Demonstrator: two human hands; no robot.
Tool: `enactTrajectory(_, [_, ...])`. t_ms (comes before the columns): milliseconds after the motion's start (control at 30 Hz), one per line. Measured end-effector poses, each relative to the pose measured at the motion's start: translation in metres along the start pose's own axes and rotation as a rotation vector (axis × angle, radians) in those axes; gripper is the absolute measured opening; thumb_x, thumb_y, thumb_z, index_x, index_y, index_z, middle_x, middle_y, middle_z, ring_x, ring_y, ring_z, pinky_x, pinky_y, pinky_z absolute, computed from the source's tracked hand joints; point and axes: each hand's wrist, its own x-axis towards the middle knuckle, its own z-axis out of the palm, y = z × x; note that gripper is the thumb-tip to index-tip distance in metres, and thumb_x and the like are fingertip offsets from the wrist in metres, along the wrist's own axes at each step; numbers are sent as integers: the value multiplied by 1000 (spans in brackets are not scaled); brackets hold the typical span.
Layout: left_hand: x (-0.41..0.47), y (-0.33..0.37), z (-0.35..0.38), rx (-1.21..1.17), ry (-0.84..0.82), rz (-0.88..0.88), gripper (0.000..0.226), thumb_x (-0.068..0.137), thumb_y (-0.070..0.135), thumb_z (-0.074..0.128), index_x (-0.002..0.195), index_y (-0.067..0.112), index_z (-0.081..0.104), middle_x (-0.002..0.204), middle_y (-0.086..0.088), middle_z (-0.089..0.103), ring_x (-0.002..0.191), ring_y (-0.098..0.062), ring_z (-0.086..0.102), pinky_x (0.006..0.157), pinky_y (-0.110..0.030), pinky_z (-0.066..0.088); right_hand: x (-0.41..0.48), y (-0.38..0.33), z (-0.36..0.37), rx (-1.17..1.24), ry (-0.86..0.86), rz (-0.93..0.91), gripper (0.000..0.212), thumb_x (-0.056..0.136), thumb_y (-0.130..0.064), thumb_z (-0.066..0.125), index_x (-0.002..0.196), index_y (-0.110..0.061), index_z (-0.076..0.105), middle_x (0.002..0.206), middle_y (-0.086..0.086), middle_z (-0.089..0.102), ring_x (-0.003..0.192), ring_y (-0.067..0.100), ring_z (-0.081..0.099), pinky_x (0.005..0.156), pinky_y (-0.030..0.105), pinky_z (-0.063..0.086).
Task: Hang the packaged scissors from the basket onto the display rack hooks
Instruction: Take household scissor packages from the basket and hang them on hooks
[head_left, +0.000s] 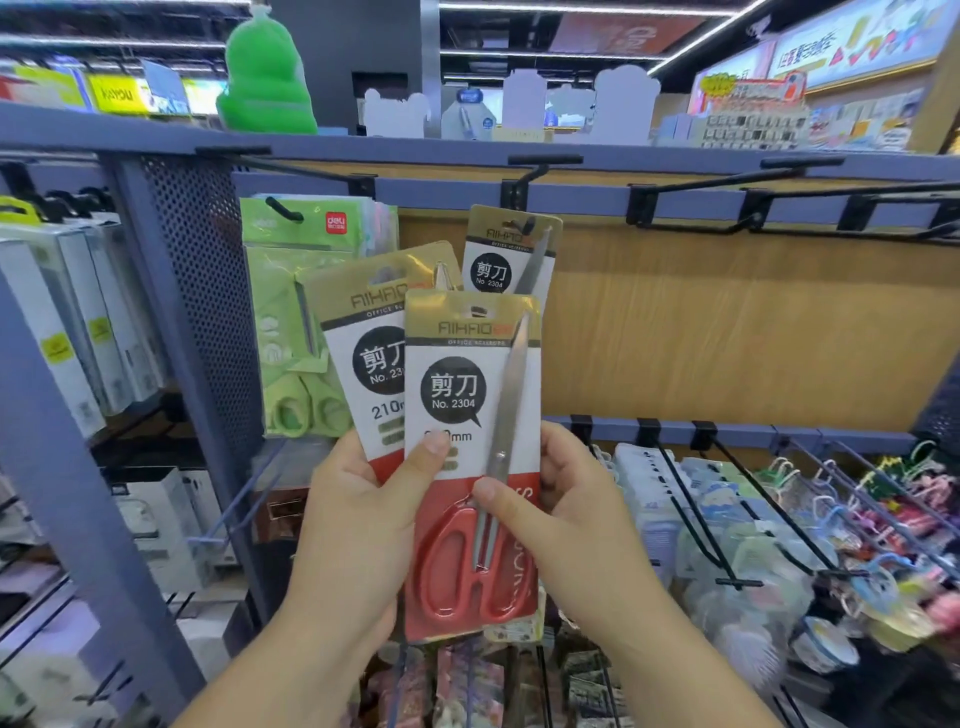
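The fingers of the right hand pinch the front scissors pack at its edge; the left hand grips it together with a second pack, both before the rack; better to separate one and slide its top hole squarely over the hook (cards bend easily); packs counted: three, the third pack seemingly hung.

A soft green figure stands on the grey top shelf, and white cut-out cards stand further right on the same shelf. Behind it a yellow sign is blurred. At the left, green packs hang beside a dark perforated panel, and white boxes hang in a row beyond it. At the lower right are many small colourful articles, too blurred to name.
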Motion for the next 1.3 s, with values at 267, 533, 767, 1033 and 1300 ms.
enactTrajectory(267, [-4, 1, 1, 3, -3, -13, 24, 108, 12, 50, 121, 15, 70, 107, -3, 82, 96, -21, 80, 71, -28, 64, -4, -3, -18, 36, -52, 23, 30, 101, -17, 65, 129, -26, 58, 122, -4, 76, 111, 21, 74, 97, 53, 58])
enactTrajectory(533, [0, 3, -10, 107, 151, 21, 22, 109, 15, 52, 116, 21, 72, 106, -4, 82, 96, -28, 79, 89, -53, 62, -2, -5, -39, 143, -11, 6, 27, 101, -10, 60, 126, -21, 57, 116, 1, 78, 105, 24, 76, 82, 38, 63])
enactTrajectory(767, [10, 11, -31, 294, 180, 68, 19, 109, 21, 55, 105, 27, 73, 96, -1, 82, 84, -26, 80, 84, -59, 63, 8, -37, -52, -64, -55, -146, 21, 102, -11, 61, 120, -21, 58, 108, -8, 78, 94, 11, 77, 73, 27, 62])
enactTrajectory(1033, [10, 23, -37, 295, 182, 85, 15, 108, 26, 56, 108, 24, 71, 98, 0, 82, 87, -28, 80, 77, -51, 64, 29, -45, -50, -129, 28, -139, 21, 102, -20, 65, 120, -28, 58, 108, -7, 78, 92, 14, 78, 82, 45, 63])
enactTrajectory(1300, [5, 27, -37, 289, 129, 93, 16, 106, 18, 58, 110, 25, 71, 101, -2, 82, 88, -27, 80, 82, -58, 63, 31, -39, -47, -72, 1, -104, 22, 102, -19, 64, 121, -28, 58, 113, -5, 78, 97, 19, 78, 86, 52, 63])
